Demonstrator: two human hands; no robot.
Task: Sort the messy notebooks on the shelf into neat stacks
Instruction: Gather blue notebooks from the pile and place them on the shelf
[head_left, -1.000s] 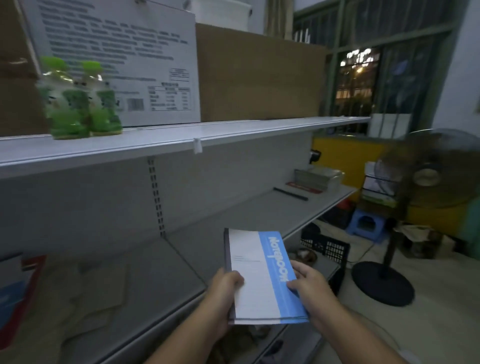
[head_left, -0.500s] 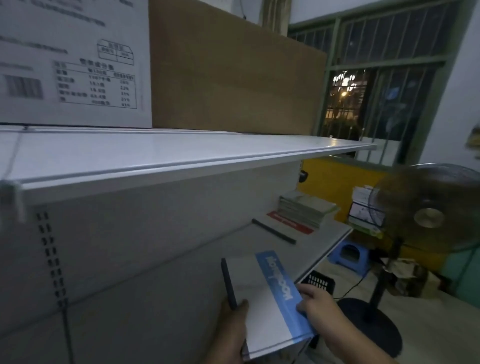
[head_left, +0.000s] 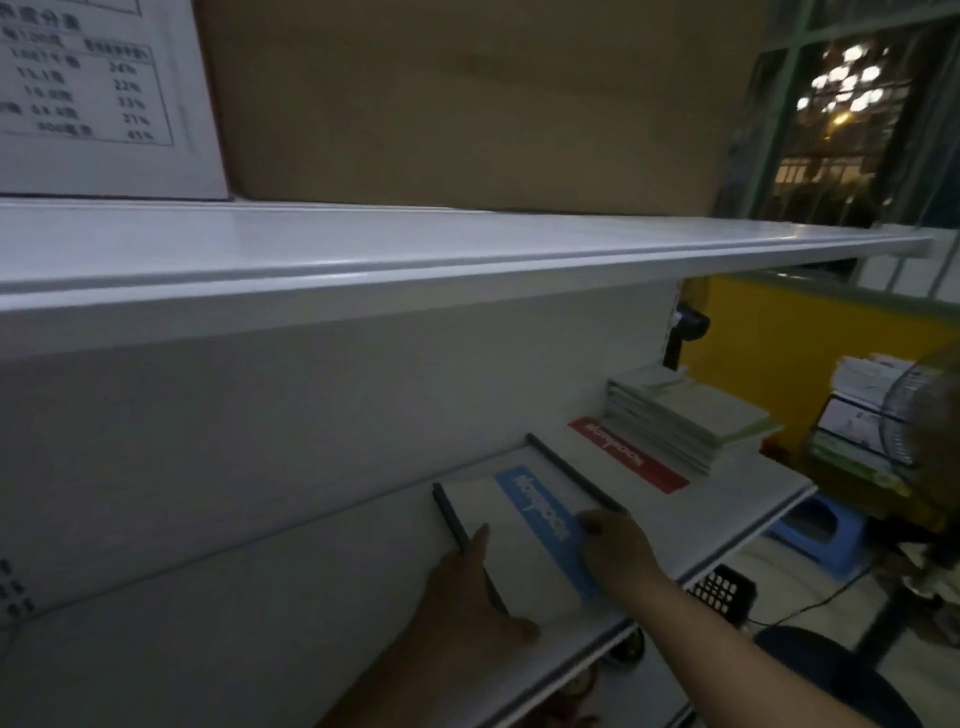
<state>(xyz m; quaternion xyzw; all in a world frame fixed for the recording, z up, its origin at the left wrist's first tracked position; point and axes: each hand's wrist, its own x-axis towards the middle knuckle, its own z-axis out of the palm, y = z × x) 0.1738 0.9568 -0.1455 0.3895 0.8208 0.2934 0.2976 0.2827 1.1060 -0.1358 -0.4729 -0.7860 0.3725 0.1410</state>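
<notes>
A white notebook with a blue stripe (head_left: 511, 525) lies flat on the lower white shelf (head_left: 311, 597). My left hand (head_left: 467, 597) grips its black spine edge, thumb on the cover. My right hand (head_left: 618, 551) holds the opposite edge, fingers curled over the blue stripe. Just to the right lies a white notebook with a red stripe (head_left: 623, 460), flat on the shelf. Beyond it, at the shelf's far end, stands a stack of several pale green notebooks (head_left: 691, 415).
The upper shelf (head_left: 363, 244) hangs close above and carries a brown cardboard box (head_left: 467, 104) and a white printed box (head_left: 93, 104). A fan (head_left: 935, 415), a blue stool (head_left: 815, 530) and a black basket (head_left: 722, 592) stand on the floor to the right.
Both hands have carried the blue-striped notebook forward and right along the shelf and lowered it flat beside the red-striped one. The view has moved closer to the shelf's right end.
</notes>
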